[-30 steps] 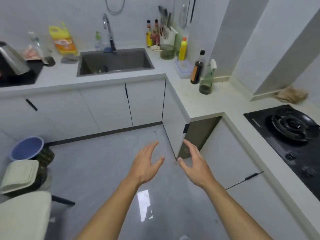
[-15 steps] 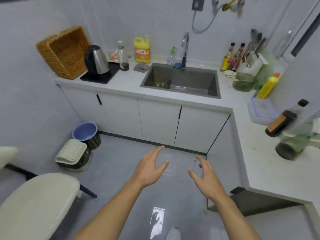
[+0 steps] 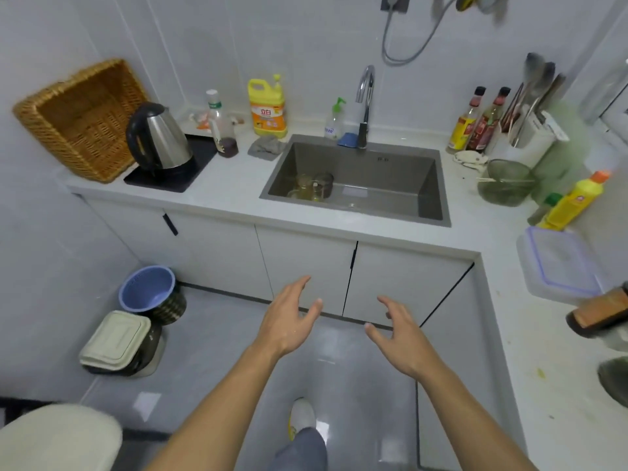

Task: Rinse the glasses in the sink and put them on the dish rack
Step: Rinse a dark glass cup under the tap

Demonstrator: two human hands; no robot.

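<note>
Several clear glasses (image 3: pixel 311 186) stand clustered in the left part of the grey steel sink (image 3: pixel 390 171). A chrome faucet (image 3: pixel 364 103) rises behind the sink; no water runs. A wicker basket (image 3: pixel 81 120) leans against the wall at the far left of the counter. My left hand (image 3: pixel 289 322) and my right hand (image 3: pixel 399 329) float in front of the cabinet doors, well short of the sink, both empty with fingers spread.
Left of the sink sit a kettle (image 3: pixel 158 137) on a black pad, a bottle (image 3: pixel 221 125), yellow detergent (image 3: pixel 267 108) and a grey cloth (image 3: pixel 265 147). Sauce bottles (image 3: pixel 475 122), a strainer bowl (image 3: pixel 504 183) and a plastic box (image 3: pixel 560 263) crowd the right counter. Bins (image 3: pixel 147 292) stand on the floor.
The view has swung left and come closer to the sink, so the glasses now show inside it. Both hands stay raised, open and empty.
</note>
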